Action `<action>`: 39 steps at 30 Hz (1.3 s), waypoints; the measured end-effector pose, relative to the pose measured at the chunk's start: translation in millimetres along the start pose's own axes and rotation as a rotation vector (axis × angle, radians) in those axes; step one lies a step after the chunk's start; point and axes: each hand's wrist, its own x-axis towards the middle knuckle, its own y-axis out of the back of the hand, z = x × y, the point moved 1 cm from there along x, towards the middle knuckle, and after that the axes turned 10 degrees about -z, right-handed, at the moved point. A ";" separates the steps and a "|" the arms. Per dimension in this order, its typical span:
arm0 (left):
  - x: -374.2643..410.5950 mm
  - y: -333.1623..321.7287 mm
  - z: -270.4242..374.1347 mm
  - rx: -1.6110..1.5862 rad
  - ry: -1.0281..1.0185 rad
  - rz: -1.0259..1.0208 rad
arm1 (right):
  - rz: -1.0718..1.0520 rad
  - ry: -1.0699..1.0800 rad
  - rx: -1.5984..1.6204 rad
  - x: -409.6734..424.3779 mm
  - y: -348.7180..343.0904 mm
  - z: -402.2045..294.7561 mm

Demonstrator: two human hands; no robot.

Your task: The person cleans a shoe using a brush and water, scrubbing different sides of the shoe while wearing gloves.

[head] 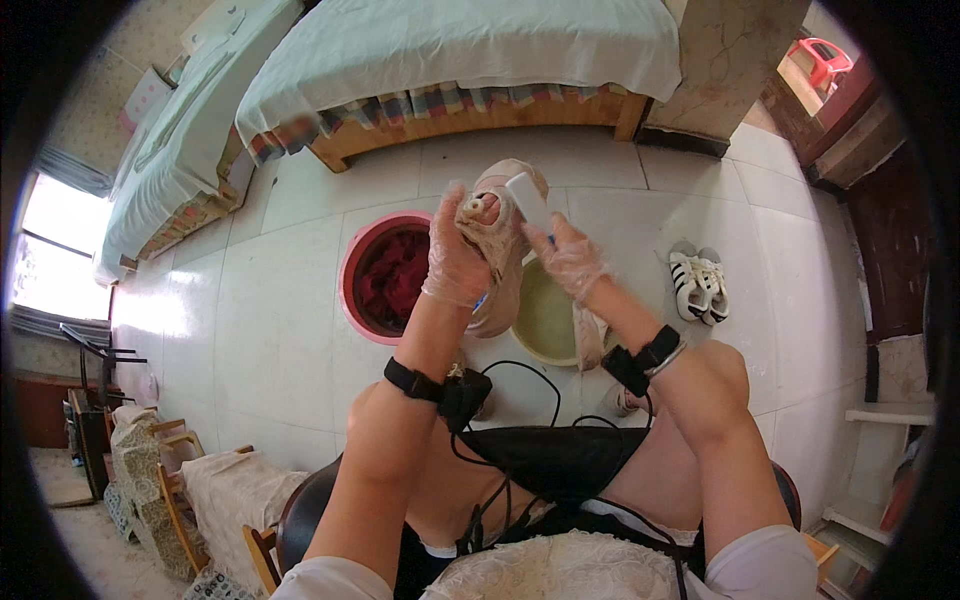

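Observation:
My left hand [457, 259], in a clear plastic glove, grips a beige shoe [504, 289] by its side and holds it raised above the floor. My right hand [570, 259], gloved the same way, holds a white brush [528, 199] against the shoe's upper end. The brush's bristles are hidden. Behind the shoe, a pale green basin [547, 319] holds cloudy water, and a beige item [590, 337] hangs at its right rim. To the left, dark red cloth [396, 274] lies in a pink basin [349, 289].
A pair of white sneakers with black stripes [699, 283] stands on the tiled floor at right. Ahead is a wooden bed [480, 124] with a pale cover. Wooden chairs [176, 517] are at lower left, and white shelves [889, 414] at right. Black cables [555, 390] run between my wrists.

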 end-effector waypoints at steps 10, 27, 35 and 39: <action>-5.3 8.3 0.3 0.016 0.038 -0.056 | -0.109 0.119 -0.014 -5.0 4.4 -4.4; -5.1 -1.0 -17.4 0.063 0.022 -0.249 | 0.021 0.110 -0.126 -9.7 9.2 -22.5; -3.2 -24.4 -9.8 0.107 0.010 -0.225 | -0.173 0.206 -0.012 -23.1 15.4 -28.0; -6.0 -53.2 -21.9 0.092 -0.021 -0.200 | 0.099 0.279 0.005 -18.3 56.4 -31.1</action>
